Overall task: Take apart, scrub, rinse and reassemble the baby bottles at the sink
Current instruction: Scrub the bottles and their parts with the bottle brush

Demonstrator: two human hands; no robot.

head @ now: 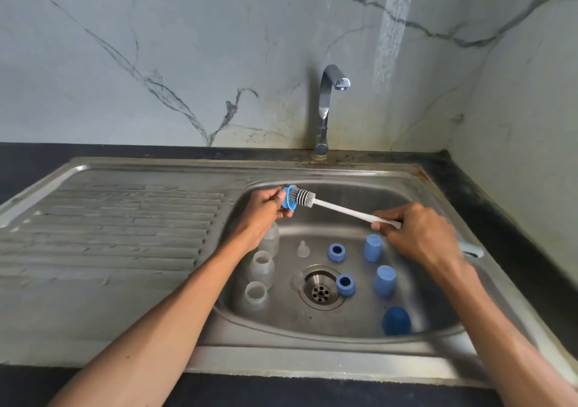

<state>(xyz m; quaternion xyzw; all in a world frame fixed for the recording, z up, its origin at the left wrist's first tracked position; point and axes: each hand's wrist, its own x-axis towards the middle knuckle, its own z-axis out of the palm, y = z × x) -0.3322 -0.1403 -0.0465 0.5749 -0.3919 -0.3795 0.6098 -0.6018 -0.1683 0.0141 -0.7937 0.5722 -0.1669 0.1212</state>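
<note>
Above the sink [344,169], a blue ring [288,198] is being pinched by the left hand [266,211]; the brush [305,196], gripped by the right hand [416,234], is being pointed leftward into it.

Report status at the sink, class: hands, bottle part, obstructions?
Left hand grips blue ring. Right hand holds brush, bristles in ring. Tap dry. Nothing blocking.

Head view, forward and down, close over the sink [406,338]
</note>
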